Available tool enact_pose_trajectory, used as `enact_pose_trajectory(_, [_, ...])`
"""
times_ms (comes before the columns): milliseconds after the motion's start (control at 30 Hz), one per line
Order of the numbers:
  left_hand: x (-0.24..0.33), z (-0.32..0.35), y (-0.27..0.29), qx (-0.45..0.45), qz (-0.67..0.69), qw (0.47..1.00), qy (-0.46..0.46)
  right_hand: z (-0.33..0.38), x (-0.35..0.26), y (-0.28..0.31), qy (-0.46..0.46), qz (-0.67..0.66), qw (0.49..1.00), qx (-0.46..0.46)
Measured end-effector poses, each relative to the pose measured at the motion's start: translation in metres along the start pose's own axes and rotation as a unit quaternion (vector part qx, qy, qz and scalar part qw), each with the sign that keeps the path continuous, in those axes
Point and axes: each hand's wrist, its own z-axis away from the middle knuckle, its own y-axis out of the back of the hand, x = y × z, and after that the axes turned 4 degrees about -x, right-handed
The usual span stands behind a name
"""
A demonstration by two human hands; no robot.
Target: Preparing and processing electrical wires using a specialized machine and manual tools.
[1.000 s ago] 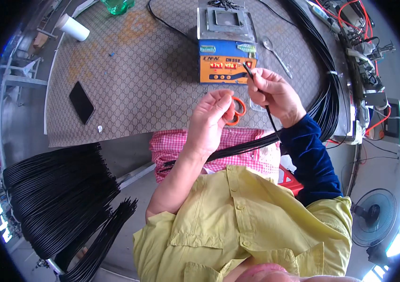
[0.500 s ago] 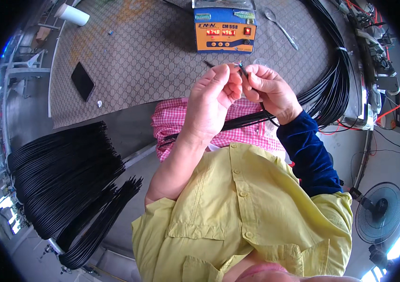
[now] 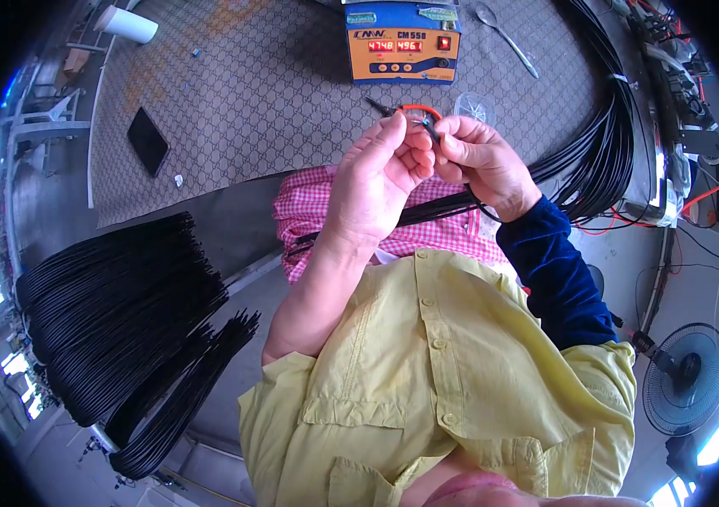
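Both hands up at centre, fingertips meeting. Left hand (image 3: 376, 182) pinched shut w/ thumb and fingers on end of thin black cable (image 3: 429, 131), right at the tip. Right hand (image 3: 482, 160) also closed, fingers curled round same cable just at 3 o'clock of left fingertips; hands touching. Cable tip sits between the two pinches, at about 12 o'clock from chest, above table edge. Can't tell what's on the tip, too small.

Cable bundle (image 3: 444, 207) runs under both hands from approx 9 to 3 o'clock, across pink checked cloth (image 3: 308, 203) on lap, then sweeps up at 2 o'clock into big black loop (image 3: 613, 135) lying on table (image 3: 266, 84).

At 12 o'clock of hands: orange-blue box (image 3: 401, 42) w/ red digit displays. Orange-handled tool (image 3: 414, 110) just behind fingertips, partly hidden. Small clear round dish (image 3: 473, 106) beside it at 1 o'clock. Metal spoon-like tool (image 3: 507, 38) at 1 o'clock of box. Black phone (image 3: 148, 139) at 10 o'clock, white cup (image 3: 127, 24) further out at 11 o'clock.

At 8 o'clock, well apart from hands: large fanned stack of black cables (image 3: 114, 313). Fan (image 3: 685, 376) on floor at 4 o'clock. Yellow shirt (image 3: 444, 380) at bottom, blue sleeve (image 3: 558, 270) on right arm.
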Motion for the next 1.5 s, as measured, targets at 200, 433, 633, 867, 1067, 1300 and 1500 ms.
enact_pose_trajectory(200, [0.003, 0.0, 0.003, 0.014, -0.017, 1.0, 0.017, 0.002, 0.003, 0.001, -0.015, -0.013, 1.0, 0.006])
enact_pose_trajectory(433, [0.002, 0.0, 0.005, 0.01, -0.044, 0.999, 0.01, 0.004, 0.004, -0.002, -0.03, -0.022, 0.999, 0.018])
enact_pose_trajectory(633, [0.003, -0.003, 0.014, -0.006, -0.053, 0.998, 0.024, 0.005, 0.006, 0.003, -0.058, -0.03, 0.998, -0.019])
enact_pose_trajectory(867, [0.001, 0.0, 0.012, 0.001, -0.036, 0.999, 0.011, 0.005, 0.01, 0.0, -0.029, -0.03, 0.999, 0.009])
enact_pose_trajectory(1067, [-0.006, 0.005, 0.017, -0.015, -0.02, 1.0, -0.019, 0.003, 0.01, -0.002, -0.032, -0.024, 0.999, 0.013])
enact_pose_trajectory(1300, [-0.01, 0.002, 0.019, -0.029, -0.009, 0.999, -0.036, 0.003, 0.011, -0.005, -0.049, -0.027, 0.998, 0.013])
enact_pose_trajectory(1500, [-0.007, -0.002, 0.022, -0.039, -0.03, 0.998, -0.029, 0.003, 0.013, -0.005, -0.052, -0.02, 0.998, 0.006])
